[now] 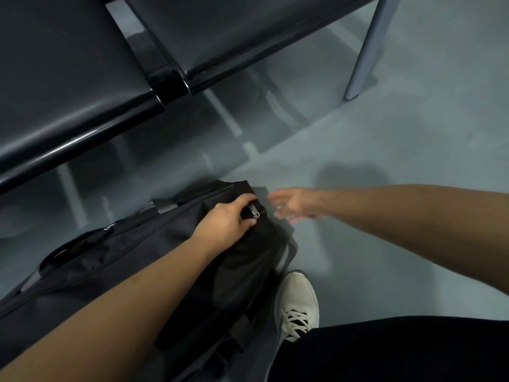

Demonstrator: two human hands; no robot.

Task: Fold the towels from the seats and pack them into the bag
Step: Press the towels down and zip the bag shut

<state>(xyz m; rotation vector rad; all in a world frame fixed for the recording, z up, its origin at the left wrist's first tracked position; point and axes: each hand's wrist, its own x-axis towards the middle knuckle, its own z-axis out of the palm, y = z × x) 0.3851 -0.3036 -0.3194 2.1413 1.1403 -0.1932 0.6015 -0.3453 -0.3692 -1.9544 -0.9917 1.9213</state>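
The black bag [124,244] is laid on the grey floor [385,147], near the seats [68,78]. Its far right end is gripped by the left hand [228,219], fingers curled beside a metal clasp [254,212]. The blurred right hand [294,205] is held open just right of that end, not touching it.
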